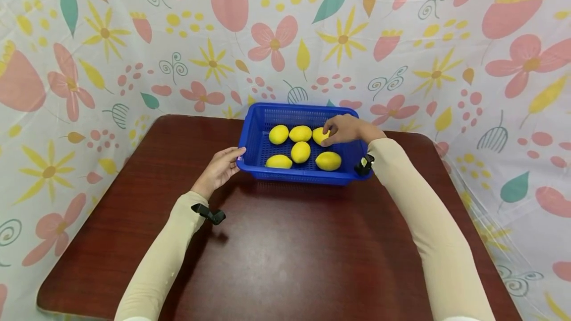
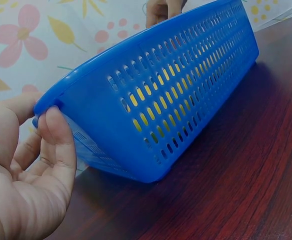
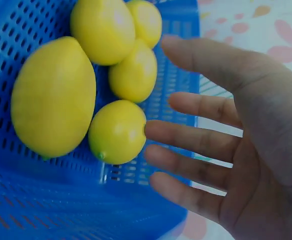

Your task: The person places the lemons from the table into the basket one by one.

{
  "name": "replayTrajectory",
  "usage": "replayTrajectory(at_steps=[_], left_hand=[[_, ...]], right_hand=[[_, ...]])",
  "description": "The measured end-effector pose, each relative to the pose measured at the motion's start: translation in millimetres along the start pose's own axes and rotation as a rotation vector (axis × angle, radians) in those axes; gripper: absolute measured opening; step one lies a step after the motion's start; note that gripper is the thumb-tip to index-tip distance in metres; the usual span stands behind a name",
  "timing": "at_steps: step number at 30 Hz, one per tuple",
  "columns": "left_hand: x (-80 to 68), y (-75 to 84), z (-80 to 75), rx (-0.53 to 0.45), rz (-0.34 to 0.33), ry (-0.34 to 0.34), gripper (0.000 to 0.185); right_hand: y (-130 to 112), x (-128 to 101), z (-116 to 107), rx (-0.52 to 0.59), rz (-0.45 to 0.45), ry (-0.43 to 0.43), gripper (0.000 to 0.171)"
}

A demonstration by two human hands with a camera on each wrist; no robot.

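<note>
Light: we see bright, even light from above | Glare: soft pale sheen on the table (image 1: 285, 256) at lower centre | Shadows: faint, under the sleeves | Focus: head view sharp, edges slightly bowed | Right wrist view: dimmer, bluish, the hand (image 3: 246, 145) softly blurred at right.

Dark red-brown wooden table (image 1: 285, 261) fills center to 6 o'clock. Floral cloth backdrop (image 1: 285, 28), pink flowers, yellow and teal leaves, wraps from 9 through 12 to 3 o'clock.
</note>
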State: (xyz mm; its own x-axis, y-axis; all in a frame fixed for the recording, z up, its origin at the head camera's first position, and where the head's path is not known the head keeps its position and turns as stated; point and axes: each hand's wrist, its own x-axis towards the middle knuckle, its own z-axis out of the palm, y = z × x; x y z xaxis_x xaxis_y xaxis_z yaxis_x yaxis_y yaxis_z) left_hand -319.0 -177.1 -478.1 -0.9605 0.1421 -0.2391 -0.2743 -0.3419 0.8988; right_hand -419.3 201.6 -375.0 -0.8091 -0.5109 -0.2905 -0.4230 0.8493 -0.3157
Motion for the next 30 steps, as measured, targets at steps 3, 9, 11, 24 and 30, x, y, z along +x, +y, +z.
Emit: replayTrajectory(at_steps=[3,9,11,24,30], left_hand=[[-0.3,0.6,-1.3,0.014,0.004,0.004,0.008],[1.0,1.3,-3.4,0.046,0.017,0.019,0.01],[1.6,1.8,-3.8,0.066,0.022,0.022,0.011],[2.7,11.1,-7.1,0.202,0.057,0.02,0.018],[0.3,15.8,-13.7,0.397,0.112,0.052,0.042]], right_hand=[[-3.6,-7.0,2.3,0.009,-0.043,0.072,0.049],[-2.9,-25.4,7.0,0.02,-0.082,0.228,0.037],[-1.4,-33.0,7.6,0.024,-0.09,0.267,0.036],[20.6,-89.0,18.3,0.008,-0.035,0.487,0.031],[36.8,-111.1,24.5,0.039,0.011,0.563,0.029]])
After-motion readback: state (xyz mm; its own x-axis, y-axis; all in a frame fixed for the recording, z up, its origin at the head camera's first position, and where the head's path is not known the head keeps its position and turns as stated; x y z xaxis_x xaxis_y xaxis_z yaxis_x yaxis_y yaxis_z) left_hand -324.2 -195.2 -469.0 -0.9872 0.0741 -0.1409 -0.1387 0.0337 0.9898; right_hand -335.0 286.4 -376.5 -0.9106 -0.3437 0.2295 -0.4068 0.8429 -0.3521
